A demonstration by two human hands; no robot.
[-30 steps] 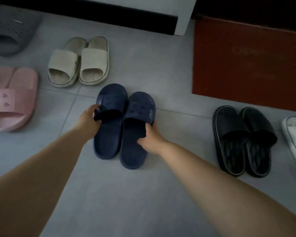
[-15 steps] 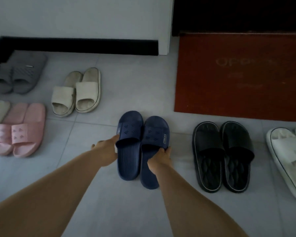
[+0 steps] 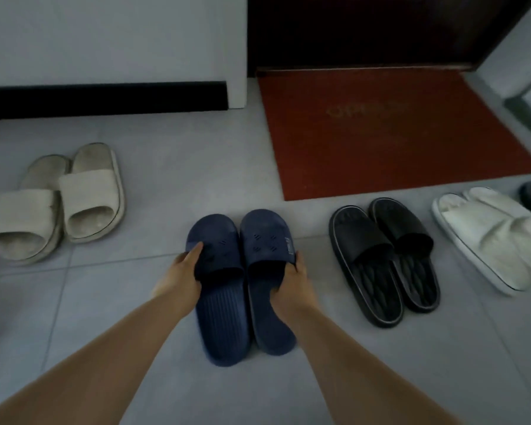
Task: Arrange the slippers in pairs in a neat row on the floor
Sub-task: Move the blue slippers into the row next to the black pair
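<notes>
Navy slippers (image 3: 241, 302): mid-floor, touching, long axes 6-to-12, toes at 12. My left hand (image 3: 181, 276) grips the left strap, my right hand (image 3: 292, 280) the right rim. Open tile (image 3: 120, 286) at 9; black pair (image 3: 383, 256) near at 3; mat (image 3: 380, 148) edge at 1.

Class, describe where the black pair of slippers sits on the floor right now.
In the head view, the black pair lies right of centre, between the navy pair and the white pair, just in front of the red doormat.
</notes>
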